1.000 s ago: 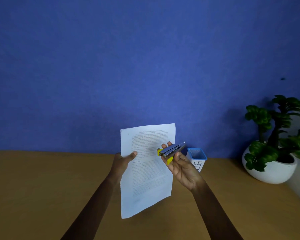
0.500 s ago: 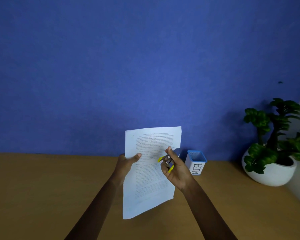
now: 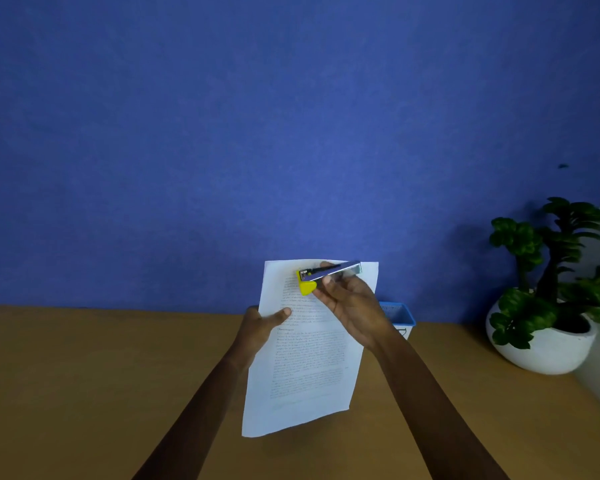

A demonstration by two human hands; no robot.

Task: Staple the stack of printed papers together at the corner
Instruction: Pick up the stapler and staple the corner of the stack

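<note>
The left hand (image 3: pixel 261 325) is pinching the papers (image 3: pixel 307 355) upright above the desk (image 3: pixel 84 375) at their left edge, thumb on the front, while the right hand (image 3: pixel 352 306), fingers curled shut around the stapler (image 3: pixel 326 274), is holding it across the papers' top edge.

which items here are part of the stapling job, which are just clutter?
In the job: papers, held by left hand; stapler, in right hand.
Lying about: blue bin, potted plant, both on the table.
</note>
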